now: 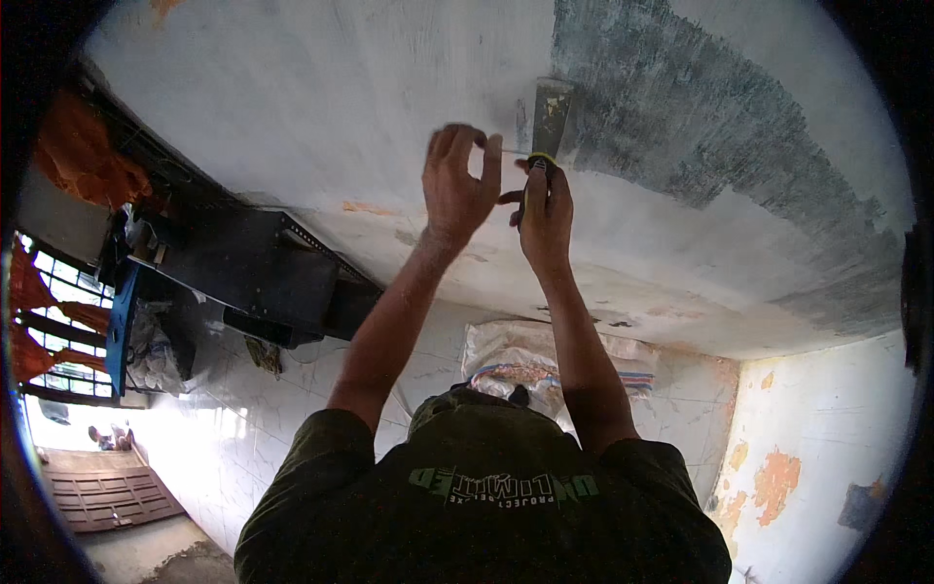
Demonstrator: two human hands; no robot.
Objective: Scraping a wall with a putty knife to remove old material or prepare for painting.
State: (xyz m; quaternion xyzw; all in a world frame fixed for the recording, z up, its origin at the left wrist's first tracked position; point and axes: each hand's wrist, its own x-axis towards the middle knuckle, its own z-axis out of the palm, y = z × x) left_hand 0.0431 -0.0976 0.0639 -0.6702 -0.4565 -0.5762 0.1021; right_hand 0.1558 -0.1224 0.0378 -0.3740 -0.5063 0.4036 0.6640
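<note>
My right hand (549,219) grips the dark handle of a putty knife (551,117), with its blade pointing up the picture. The worn metal blade has pale smears and lies over the wall (365,109), close to the edge of a rough grey patch (657,109). To the left, my left hand (460,182) is raised with bent fingers and the thumb apart from them. A thin pale line runs between its thumb and the knife; I cannot tell what it is. Whether the left fingers hold anything is unclear.
At left, a dark shelf or cabinet (233,263) juts out near orange cloth (91,157) and a barred window (73,343). A pale woven sack (503,339) lies behind the arms. Peeling paint (777,482) marks the wall at right. A wooden door (109,489) shows at lower left.
</note>
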